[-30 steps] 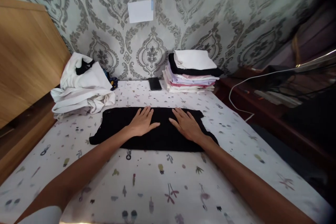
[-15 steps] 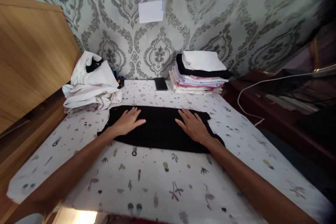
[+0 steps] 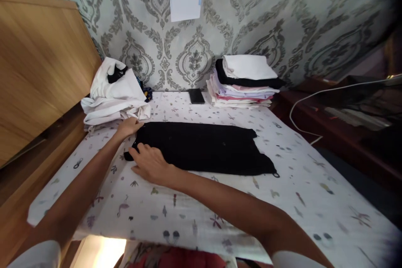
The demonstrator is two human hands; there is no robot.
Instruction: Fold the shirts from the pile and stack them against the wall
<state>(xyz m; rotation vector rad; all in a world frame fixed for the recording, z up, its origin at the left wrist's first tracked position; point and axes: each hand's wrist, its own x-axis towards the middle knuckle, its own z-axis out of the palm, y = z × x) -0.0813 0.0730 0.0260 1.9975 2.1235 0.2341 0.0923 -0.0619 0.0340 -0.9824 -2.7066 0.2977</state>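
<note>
Below patterned wallpaper, a printed sheet bears black cloth.

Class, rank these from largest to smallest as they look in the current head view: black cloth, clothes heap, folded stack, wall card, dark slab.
1. Black cloth, though it lies nearest the camera
2. Clothes heap and folded stack: too alike to rank
3. Wall card
4. Dark slab

A grey-patterned wall rises behind, with a wooden cabinet left, dark-red furniture right and bright light lower left.
</note>
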